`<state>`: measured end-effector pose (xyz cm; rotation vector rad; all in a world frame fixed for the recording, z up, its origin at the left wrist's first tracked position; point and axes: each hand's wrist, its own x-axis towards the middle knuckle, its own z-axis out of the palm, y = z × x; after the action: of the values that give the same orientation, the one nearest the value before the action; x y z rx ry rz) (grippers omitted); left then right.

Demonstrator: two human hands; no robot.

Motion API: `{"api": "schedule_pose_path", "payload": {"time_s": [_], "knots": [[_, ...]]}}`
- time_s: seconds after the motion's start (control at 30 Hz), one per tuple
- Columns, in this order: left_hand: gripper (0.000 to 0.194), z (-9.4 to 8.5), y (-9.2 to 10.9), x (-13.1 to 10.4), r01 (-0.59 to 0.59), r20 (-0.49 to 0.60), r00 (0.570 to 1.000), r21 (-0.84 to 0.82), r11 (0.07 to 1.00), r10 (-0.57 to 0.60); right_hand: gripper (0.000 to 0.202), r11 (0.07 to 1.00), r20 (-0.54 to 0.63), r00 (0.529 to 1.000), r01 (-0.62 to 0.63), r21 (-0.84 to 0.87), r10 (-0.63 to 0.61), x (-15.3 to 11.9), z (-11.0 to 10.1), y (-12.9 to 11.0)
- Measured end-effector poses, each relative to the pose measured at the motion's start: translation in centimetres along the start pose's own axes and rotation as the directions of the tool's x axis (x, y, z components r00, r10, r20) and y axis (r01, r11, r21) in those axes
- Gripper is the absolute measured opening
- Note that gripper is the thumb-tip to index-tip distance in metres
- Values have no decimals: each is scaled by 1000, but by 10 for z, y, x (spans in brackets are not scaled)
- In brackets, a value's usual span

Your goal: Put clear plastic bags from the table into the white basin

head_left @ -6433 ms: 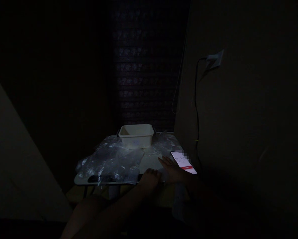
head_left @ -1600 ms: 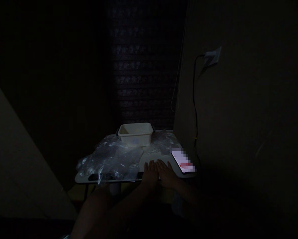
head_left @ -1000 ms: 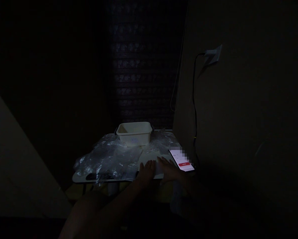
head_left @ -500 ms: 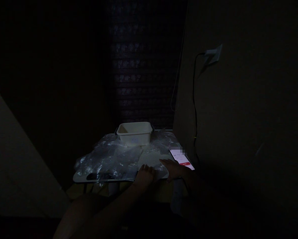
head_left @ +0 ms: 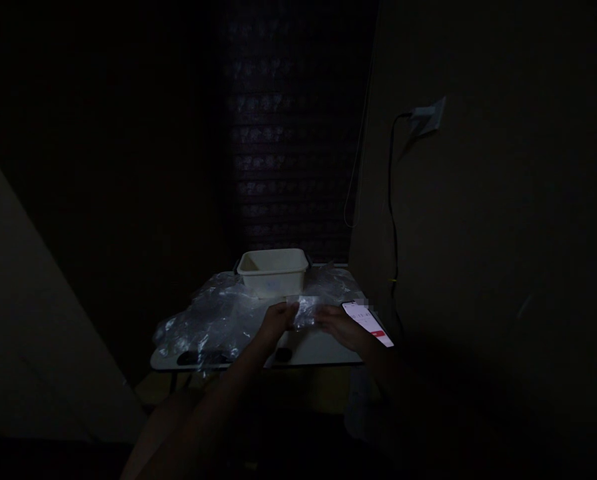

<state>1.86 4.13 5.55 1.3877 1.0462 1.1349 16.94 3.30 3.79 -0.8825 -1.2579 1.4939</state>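
Between my two hands is a small folded piece of clear plastic (head_left: 306, 311), shiny and raised a little over the table's front part. My left hand (head_left: 276, 323) is closed on its left edge. On the other side my right hand (head_left: 339, 325) grips the right edge, fingers pointing inward. The dim light hides the fingertips in part. To the left, a heap of crumpled clear plastic bags (head_left: 203, 323) spreads over the white folding table (head_left: 318, 348). Beyond my hands stands a cream plastic tub (head_left: 274, 284) with dark side handles.
A lit phone (head_left: 368, 323) lies at the table's right side, close to my right forearm. More clear plastic (head_left: 336, 280) sits behind it. A black cable (head_left: 391, 200) hangs from a wall socket (head_left: 428, 119) at the right. Dark blinds (head_left: 263, 133) cover the back.
Both hands have risen from the table's front edge and moved forward. The clear plastic that lay flat under them is now folded small and held up between them.
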Motion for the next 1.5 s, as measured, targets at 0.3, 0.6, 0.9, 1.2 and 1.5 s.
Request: {"api": "schedule_pose_path", "payload": {"time_s": [0.3, 0.6, 0.9, 1.2, 1.5], "knots": [[22, 2, 3, -7, 102, 1, 995, -75, 992, -102, 14, 985, -188, 981, 70, 161, -39, 16, 10, 0], [18, 4, -6, -2, 72, -93, 992, -184, 980, -90, 12, 994, -115, 993, 0, 113, 13, 8, 20, -1], [21, -6, -1, 1, 17, -182, 981, -238, 971, -62, 15, 984, -199, 968, 129, -123, -151, 16, 12, 0], [15, 3, -4, -3, 59, -77, 994, -248, 967, -81, 17, 990, -314, 940, 141, 3, -133, 18, 9, -3], [16, 4, -7, -2, 88, -85, 990, -239, 967, -111, 17, 975, -272, 945, 139, -175, -184, 17, 7, -1]]}}
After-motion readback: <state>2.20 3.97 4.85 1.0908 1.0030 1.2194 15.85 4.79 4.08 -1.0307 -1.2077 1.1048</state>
